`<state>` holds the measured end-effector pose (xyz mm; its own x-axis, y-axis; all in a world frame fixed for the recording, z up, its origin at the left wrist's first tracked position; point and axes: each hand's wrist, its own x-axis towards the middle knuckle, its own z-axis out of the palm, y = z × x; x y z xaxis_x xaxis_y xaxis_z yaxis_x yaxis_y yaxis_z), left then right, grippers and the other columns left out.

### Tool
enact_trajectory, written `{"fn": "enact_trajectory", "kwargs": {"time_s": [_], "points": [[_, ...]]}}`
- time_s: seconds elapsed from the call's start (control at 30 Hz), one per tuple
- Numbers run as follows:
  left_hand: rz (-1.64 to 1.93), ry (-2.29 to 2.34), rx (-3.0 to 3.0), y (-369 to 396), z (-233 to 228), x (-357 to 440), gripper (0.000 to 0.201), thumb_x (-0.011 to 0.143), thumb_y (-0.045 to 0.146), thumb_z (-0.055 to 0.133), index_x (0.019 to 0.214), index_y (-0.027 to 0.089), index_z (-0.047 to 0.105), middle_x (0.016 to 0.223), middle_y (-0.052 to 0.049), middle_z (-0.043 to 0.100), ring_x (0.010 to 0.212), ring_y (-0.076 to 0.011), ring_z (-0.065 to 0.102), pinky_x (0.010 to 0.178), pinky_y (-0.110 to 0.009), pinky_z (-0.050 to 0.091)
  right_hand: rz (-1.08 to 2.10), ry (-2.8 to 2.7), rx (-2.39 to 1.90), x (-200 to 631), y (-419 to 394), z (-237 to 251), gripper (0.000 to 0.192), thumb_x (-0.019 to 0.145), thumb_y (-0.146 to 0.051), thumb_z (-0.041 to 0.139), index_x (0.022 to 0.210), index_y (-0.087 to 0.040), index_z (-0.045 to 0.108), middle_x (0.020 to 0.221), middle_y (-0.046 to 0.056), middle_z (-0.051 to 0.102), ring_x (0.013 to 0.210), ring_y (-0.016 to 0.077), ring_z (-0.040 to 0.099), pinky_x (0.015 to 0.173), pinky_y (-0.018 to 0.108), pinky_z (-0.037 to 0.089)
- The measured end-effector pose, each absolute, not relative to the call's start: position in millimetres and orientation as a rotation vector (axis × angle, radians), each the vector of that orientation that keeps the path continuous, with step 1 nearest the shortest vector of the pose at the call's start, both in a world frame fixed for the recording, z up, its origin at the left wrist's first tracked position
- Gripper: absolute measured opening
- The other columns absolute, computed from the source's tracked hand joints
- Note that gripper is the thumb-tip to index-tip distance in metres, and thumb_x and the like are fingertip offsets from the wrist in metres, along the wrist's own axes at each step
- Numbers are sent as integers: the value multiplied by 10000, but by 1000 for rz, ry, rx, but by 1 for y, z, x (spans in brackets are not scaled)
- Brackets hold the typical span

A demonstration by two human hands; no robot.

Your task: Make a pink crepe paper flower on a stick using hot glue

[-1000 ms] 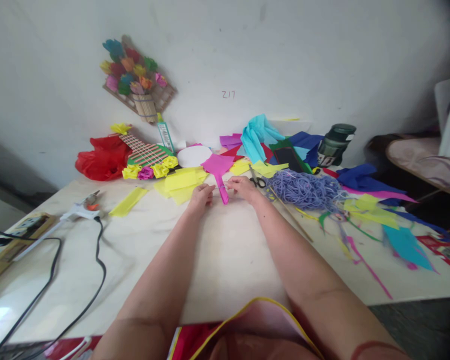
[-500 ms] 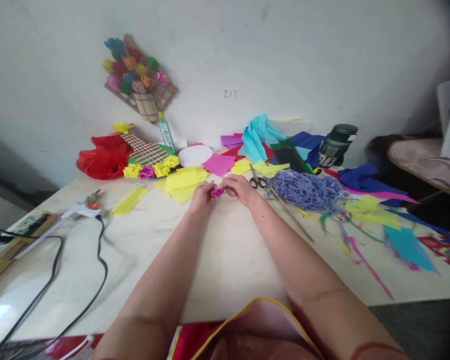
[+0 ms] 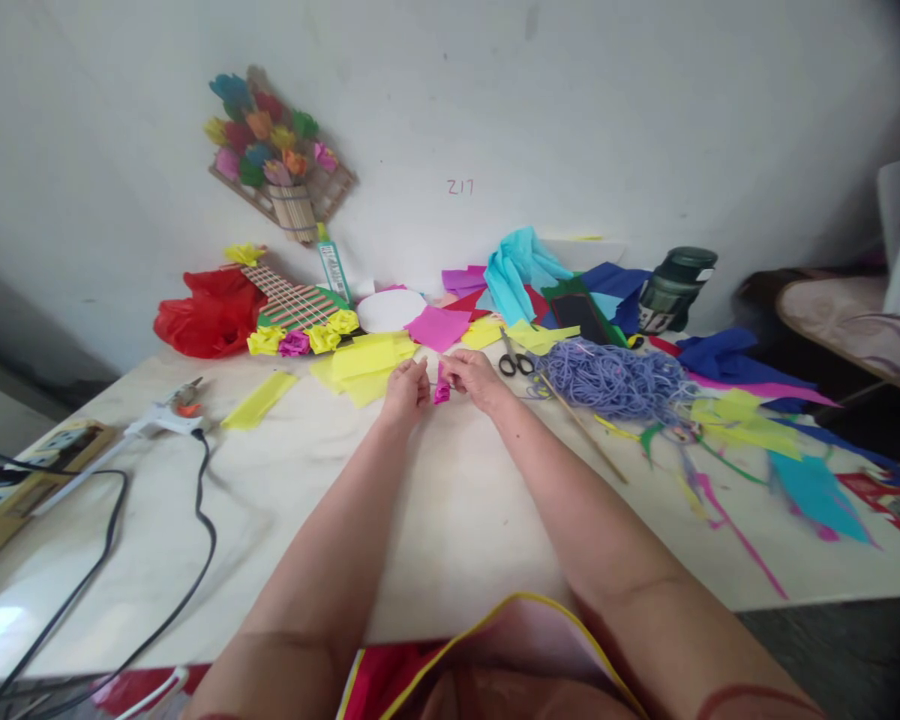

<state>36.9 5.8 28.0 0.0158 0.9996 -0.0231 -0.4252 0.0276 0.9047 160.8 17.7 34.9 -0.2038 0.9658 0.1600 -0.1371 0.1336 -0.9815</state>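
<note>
My left hand (image 3: 406,385) and my right hand (image 3: 474,377) meet over the middle of the pale table (image 3: 450,500). Between their fingertips is a small rolled piece of pink paper (image 3: 442,389), pinched by both hands just above the tabletop. Right behind the hands lie yellow paper sheets (image 3: 364,358) and a flat pink paper sheet (image 3: 436,327). Black-handled scissors (image 3: 511,359) rest a little to the right of my right hand.
A glue gun (image 3: 157,415) with a black cable (image 3: 195,520) lies at the left, by a power strip (image 3: 15,480). Purple yarn (image 3: 607,378), a thin wooden stick (image 3: 585,432) and several coloured paper scraps cover the right side. A dark green jar (image 3: 671,290) stands at the back.
A second ago the pink strip lay stretched on the table between my hands. It is rolled up into a small bundle now, held upright between both hands.
</note>
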Motion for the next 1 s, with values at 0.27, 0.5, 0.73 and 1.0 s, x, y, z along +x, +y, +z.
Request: {"fn": "enact_trajectory", "kwargs": {"time_s": [0.27, 0.5, 0.73, 1.0], "points": [[1432, 1087, 1112, 8, 24, 36, 378, 723, 373, 605, 579, 207, 298, 394, 91, 315, 333, -44, 244, 370, -199, 160, 1290, -1283, -921, 162, 15, 36, 360, 653, -431, 641, 507, -180, 429, 430, -62, 442, 351, 31, 291, 367, 211, 166], [1279, 1226, 1441, 10, 17, 26, 348, 684, 331, 622, 554, 200, 327, 411, 74, 349, 372, -58, 313, 409, -215, 223, 1311, -1290, -881, 162, 17, 34, 336, 641, -434, 671, 524, -163, 512, 442, -50, 479, 355, 29, 276, 364, 205, 190], [1120, 1068, 1562, 7, 17, 26, 322, 594, 210, 636, 580, 204, 314, 451, 75, 390, 398, -67, 356, 433, -222, 248, 1323, -1263, -863, 170, 22, 29, 291, 611, -418, 685, 580, -156, 563, 532, -25, 580, 370, 26, 290, 366, 206, 206], [1164, 1218, 1639, 4, 26, 30, 333, 514, 145, 672, 533, 187, 342, 486, 74, 376, 472, -62, 299, 464, -215, 204, 1230, -1490, -930, 175, 20, 28, 272, 666, -427, 628, 634, -157, 615, 430, -54, 495, 368, 57, 346, 394, 215, 259]]}}
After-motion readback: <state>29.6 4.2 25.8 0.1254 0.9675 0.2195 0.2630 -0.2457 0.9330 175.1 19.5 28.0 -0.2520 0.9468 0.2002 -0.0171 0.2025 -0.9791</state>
